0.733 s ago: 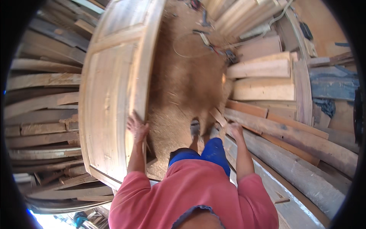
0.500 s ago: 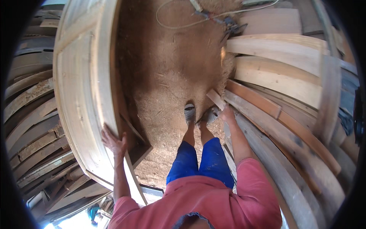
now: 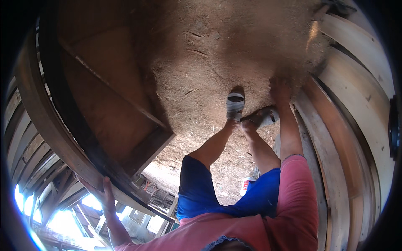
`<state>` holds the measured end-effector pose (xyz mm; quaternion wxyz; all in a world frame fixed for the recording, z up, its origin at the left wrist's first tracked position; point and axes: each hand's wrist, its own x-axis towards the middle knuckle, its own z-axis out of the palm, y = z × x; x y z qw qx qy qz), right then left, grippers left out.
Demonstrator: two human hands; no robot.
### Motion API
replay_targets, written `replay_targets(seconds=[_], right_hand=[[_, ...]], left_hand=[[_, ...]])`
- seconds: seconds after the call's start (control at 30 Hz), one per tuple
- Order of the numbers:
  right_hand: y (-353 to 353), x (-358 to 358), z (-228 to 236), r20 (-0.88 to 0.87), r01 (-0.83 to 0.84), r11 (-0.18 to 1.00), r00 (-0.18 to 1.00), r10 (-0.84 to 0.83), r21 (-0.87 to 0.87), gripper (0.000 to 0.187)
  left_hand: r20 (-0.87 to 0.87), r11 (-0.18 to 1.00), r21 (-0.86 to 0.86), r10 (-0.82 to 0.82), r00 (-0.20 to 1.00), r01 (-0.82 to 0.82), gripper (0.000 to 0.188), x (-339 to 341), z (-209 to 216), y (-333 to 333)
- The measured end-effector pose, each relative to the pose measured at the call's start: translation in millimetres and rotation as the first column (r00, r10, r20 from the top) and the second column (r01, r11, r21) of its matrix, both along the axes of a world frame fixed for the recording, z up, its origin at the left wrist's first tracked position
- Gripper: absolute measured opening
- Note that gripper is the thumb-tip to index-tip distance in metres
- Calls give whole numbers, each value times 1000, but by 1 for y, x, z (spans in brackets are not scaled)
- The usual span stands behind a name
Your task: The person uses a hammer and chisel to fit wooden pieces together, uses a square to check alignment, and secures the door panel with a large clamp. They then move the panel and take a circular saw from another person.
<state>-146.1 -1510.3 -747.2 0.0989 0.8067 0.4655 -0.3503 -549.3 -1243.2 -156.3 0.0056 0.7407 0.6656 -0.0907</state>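
A large wooden panelled piece [image 3: 46, 119], like a cabinet or door frame, stands along my left side. My left hand [image 3: 100, 193] is at its lower edge, the thumb on the near side and the fingers along the outer face, gripping the rim. Inside it show a brown board and a thin diagonal strip [image 3: 113, 83]. My right hand [image 3: 281, 88] reaches down close to the sawdust-covered floor [image 3: 192, 71], just beyond my right sandal. It is dark and smeared by motion, so its fingers and anything in them cannot be made out.
Long planks [image 3: 335, 125] lie stacked along my right side. More boards [image 3: 31, 146] stand at the far left. Between my legs and the planks stands a white and red tub [image 3: 247, 186]. A bright orange glow [image 3: 312, 33] shows on the floor at the upper right.
I have bent lower. My left hand has gone from lying flat on the panelled face to its edge. My right hand, which held a short wooden piece, has reached farther forward; that piece no longer shows.
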Motion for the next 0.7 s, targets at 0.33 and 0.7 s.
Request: replay_targets(seconds=[0.33, 0.7], right_hand=[[20, -19, 195, -85, 226, 967, 972, -217, 116, 54], [83, 88, 533, -458, 835, 521, 398, -795, -177, 57]], left_hand=[[29, 946, -101, -307, 951, 309, 107, 12, 8, -3], [116, 987, -124, -87, 989, 101, 115, 27, 32, 12]])
